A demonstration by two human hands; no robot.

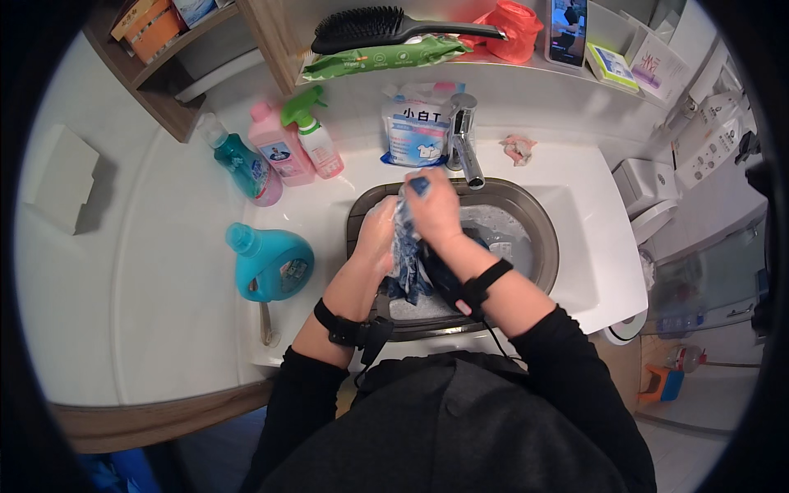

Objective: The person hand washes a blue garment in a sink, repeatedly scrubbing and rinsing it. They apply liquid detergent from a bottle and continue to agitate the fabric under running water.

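Observation:
Both my hands grip a wet blue patterned cloth (405,259) over a grey-brown plastic basin (545,237) that stands in the white sink. My left hand (377,233) is closed on the cloth's left side, with suds on the skin. My right hand (436,206) is closed on its upper part, slightly blurred, with a bit of dark blue fabric showing between the fingers. The lower folds hang into the basin, where dark fabric lies in cloudy, soapy water (515,234). A chrome faucet (470,154) rises just behind the basin, close to my right hand.
A turquoise detergent jug (280,265), a teal bottle (246,166), a pink bottle (285,148) and a spray bottle (319,145) stand left. A detergent pouch (417,132) stands behind the basin. The shelf above holds a black hairbrush (370,29) and a phone (565,31). A crumpled pink cloth (519,150) lies right of the faucet.

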